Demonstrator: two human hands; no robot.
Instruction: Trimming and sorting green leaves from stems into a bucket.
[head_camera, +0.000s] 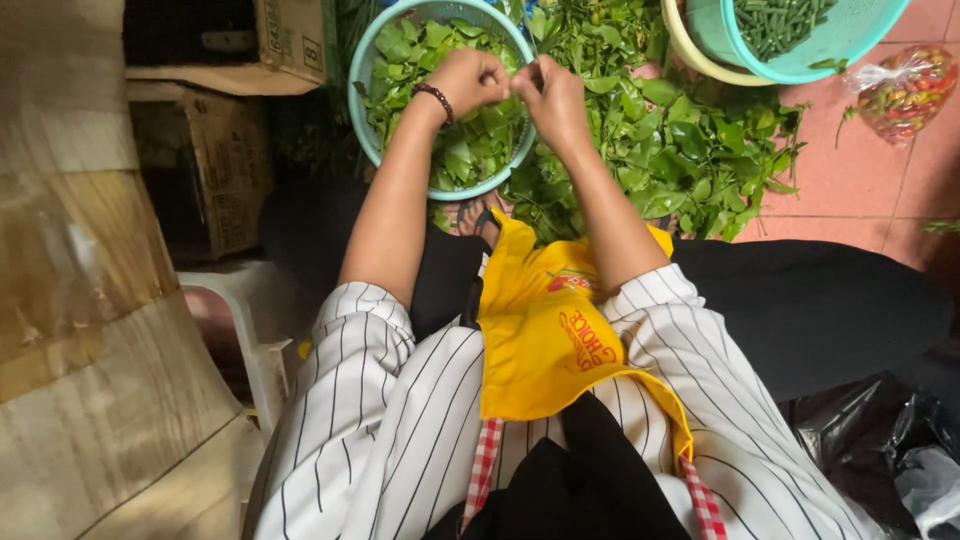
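Both hands (510, 85) pinched together over leaf basin (362, 110).

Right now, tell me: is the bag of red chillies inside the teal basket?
No, the bag of chillies lies on the tiled floor, outside the teal basket.

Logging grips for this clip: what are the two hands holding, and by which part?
Left hand and right hand meet over the teal basin of green leaves, fingers pinched together; what they grip cannot be told.
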